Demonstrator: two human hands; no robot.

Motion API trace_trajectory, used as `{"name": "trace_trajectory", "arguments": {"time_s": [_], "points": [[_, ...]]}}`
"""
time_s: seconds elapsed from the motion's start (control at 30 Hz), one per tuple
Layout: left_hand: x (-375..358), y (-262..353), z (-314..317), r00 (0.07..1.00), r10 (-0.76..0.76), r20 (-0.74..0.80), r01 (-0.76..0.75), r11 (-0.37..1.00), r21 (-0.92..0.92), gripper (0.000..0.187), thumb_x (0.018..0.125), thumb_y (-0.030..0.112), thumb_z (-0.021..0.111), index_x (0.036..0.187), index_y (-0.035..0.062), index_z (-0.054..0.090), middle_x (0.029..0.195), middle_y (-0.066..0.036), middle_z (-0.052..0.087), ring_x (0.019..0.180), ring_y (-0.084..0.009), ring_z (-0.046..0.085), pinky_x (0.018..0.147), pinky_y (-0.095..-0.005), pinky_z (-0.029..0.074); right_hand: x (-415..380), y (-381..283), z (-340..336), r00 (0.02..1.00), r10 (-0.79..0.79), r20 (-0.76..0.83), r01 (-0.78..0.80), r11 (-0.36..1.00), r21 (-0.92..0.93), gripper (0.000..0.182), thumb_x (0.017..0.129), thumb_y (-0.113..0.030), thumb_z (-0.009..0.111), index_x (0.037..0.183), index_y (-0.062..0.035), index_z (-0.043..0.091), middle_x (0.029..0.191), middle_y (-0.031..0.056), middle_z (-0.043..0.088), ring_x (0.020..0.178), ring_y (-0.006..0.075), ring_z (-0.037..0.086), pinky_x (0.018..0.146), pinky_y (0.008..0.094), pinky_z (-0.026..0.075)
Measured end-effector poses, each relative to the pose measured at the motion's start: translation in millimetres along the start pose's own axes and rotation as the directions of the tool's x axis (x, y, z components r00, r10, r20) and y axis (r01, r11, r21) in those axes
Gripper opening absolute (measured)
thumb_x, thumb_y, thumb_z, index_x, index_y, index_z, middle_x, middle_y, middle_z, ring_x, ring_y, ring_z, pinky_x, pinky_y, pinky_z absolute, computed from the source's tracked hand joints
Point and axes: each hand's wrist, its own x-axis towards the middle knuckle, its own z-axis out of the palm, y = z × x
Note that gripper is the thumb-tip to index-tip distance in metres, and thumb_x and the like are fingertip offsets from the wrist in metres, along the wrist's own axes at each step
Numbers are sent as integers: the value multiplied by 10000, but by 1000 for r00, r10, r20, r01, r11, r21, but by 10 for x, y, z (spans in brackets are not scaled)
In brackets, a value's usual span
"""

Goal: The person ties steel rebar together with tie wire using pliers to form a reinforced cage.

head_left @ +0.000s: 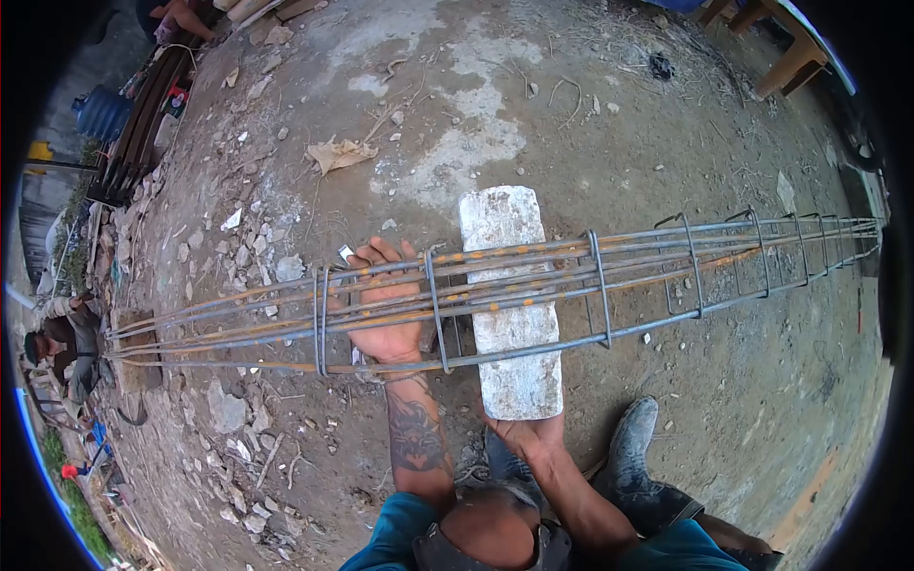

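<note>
A long rebar cage [647, 331], made of rusty bars with square stirrups, crosses the view from left to right. My left hand [388, 328] is beneath it, palm up, with the bars lying across the palm and the fingers curling up past the far bar. A whitish, rough rectangular block [514, 381] passes under the cage, its ends showing on both sides. At its near end my right hand [528, 433] grips the block from below, most of the fingers hidden under it. Several stirrups stand spaced along the right half of the cage.
At the far left a person [71, 343] crouches by the cage's end. Another person's legs [181, 21] show at top left. Rubble [248, 247] covers the left ground. A blue water jug [103, 114] and a wooden stool [795, 62] stand further off. My boot [633, 443] is close by.
</note>
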Motion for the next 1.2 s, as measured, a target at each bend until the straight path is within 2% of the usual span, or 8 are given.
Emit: {"name": "trace_trajectory", "arguments": {"time_s": [0.43, 0.53, 0.6, 0.7, 0.77, 0.83, 0.9, 1.2], "points": [[15, -2, -9, 1000, -8, 28, 5, 996, 85, 766, 897, 684, 303, 1188, 24, 561, 1311, -141, 526, 1318, -300, 387, 1157, -507, 169, -222, 0, 268, 935, -226, -272, 159, 956, -247, 625, 898, -590, 382, 1315, -145, 517, 1302, 100, 550, 1206, 285, 500, 999, 505, 385], [-86, 118, -95, 987, 81, -138, -46, 969, 242, 646, 950, 564, 335, 1228, 20, 545, 1364, -149, 489, 1344, -302, 357, 1145, -480, 225, -400, 121, 262, 688, -669, -283, 367, 656, -660, 656, 918, -535, 415, 1354, -45, 433, 1391, 116, 441, 1293, 251, 379, 1064, 515, 256], [-354, 436, -534, 926, 185, -329, -8, 882, 472, 460, 985, 378, 397, 1198, -2, 543, 1316, -143, 519, 1272, -302, 434, 1098, -455, 323, -551, 252, 444, 169, -944, 284, 481, -172, -859, 692, 907, -455, 515, 1386, 12, 338, 1452, 200, 311, 1325, 333, 317, 1058, 545, 254], [-1352, 417, -379, 730, 405, -551, 206, 638, 742, 227, 921, 179, 538, 1067, 6, 566, 961, -87, 594, 891, -229, 572, 829, -367, 472, -758, 291, 977, 369, -321, 872, 269, -861, -431, 839, 875, -432, 604, 1446, 17, 185, 1470, 279, 212, 1356, 400, 250, 1104, 559, 148], [-1596, 312, -160, 748, 452, -486, 287, 441, 850, 209, 911, 176, 556, 1031, 7, 579, 922, -85, 595, 852, -210, 569, 771, -350, 468, -615, 388, 1148, 508, -292, 811, 124, -906, -404, 901, 854, -461, 619, 1463, 7, 147, 1472, 304, 178, 1365, 449, 196, 1103, 581, 127], [-1552, 156, 324, 948, 181, 262, -110, -587, 802, 157, 911, 152, 569, 970, 7, 585, 865, -84, 573, 763, -197, 538, 725, -332, 448, -495, 375, 1239, 641, -281, 714, -19, -936, -351, 964, 833, -490, 633, 1480, -4, 108, 1473, 328, 144, 1374, 497, 142, 1102, 603, 106], [-1059, -13, 680, 914, 28, 405, -229, -789, 570, 155, 872, 144, 620, 929, 0, 623, 787, -94, 589, 728, -147, 529, 681, -315, 447, -332, 348, 1215, 644, -318, 696, -122, -941, -317, 1033, 798, -531, 645, 1496, -19, 80, 1481, 341, 126, 1388, 520, 76, 1087, 649, 62], [-698, -200, 682, 978, -87, -188, 71, -709, 701, 227, 810, 216, 669, 735, 2, 675, 651, -118, 668, 576, -273, 632, 571, -349, 469, -132, 312, 1138, 567, -433, 700, -207, -898, -388, 1037, 764, -582, 654, 1492, -26, 168, 1497, 327, 133, 1408, 500, 23, 1074, 678, -5]]}}
